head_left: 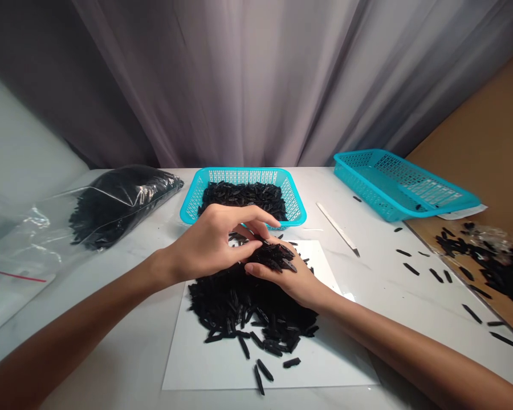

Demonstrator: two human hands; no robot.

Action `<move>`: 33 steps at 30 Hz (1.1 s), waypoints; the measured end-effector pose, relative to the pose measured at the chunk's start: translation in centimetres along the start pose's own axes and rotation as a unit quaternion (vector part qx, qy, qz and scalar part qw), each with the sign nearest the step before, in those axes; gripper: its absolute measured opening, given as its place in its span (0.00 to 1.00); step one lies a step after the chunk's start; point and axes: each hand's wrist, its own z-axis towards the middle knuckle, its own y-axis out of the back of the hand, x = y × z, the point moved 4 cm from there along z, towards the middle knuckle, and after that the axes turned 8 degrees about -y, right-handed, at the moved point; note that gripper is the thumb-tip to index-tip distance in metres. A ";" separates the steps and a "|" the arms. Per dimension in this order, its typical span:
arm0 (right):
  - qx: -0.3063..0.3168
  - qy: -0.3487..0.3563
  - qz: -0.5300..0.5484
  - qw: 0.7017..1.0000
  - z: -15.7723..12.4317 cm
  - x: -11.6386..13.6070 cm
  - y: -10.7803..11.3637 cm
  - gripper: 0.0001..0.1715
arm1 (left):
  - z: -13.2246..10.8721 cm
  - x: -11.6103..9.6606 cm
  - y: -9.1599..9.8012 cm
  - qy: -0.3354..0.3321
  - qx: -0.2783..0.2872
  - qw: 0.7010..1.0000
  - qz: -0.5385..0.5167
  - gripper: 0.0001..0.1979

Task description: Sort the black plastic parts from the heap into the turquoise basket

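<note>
Palm up, my right hand (290,279) cradles a bunch of small, narrow black pieces (277,256). Over it reaches my left hand (222,236), its thumb and fingers curled into a pinch at the bunch's near edge. Whatever is between those fingertips is too small to make out. Beneath both hands, a heap of the same black pieces (239,307) covers much of a white sheet (188,364). Just beyond the hands stands a blue plastic basket (301,213) holding many black pieces, its front partly hidden by my left hand.
A clear plastic bag (123,199) full of black pieces lies at the left. At the right are a white-handled pointed tool (337,228), a second blue basket (380,199), scattered strips (436,275) and a brown board (457,256) with more black pieces. A grey curtain (222,85) hangs behind.
</note>
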 end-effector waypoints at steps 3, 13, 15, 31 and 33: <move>0.001 -0.003 0.002 1.000 0.0 -0.1 0.0 0.12 | 0.0 0.0 0.2 0.012 -0.024 0.999 -0.039 0.17; -0.004 -0.013 -0.019 1.000 -0.1 -0.3 0.1 0.14 | -0.1 -0.5 0.5 0.046 -0.068 0.995 -0.059 0.18; -0.017 -0.019 -0.023 0.999 -0.2 -0.4 0.1 0.14 | -0.1 -0.5 0.6 0.041 -0.075 0.995 -0.051 0.18; -0.019 0.005 -0.032 0.999 -0.2 -0.1 0.1 0.15 | -0.3 -1.8 0.7 -0.082 -0.117 0.988 0.055 0.15; -0.019 0.004 -0.031 0.999 -0.2 -0.1 0.1 0.14 | -0.3 -1.9 0.6 -0.082 -0.116 0.989 0.050 0.15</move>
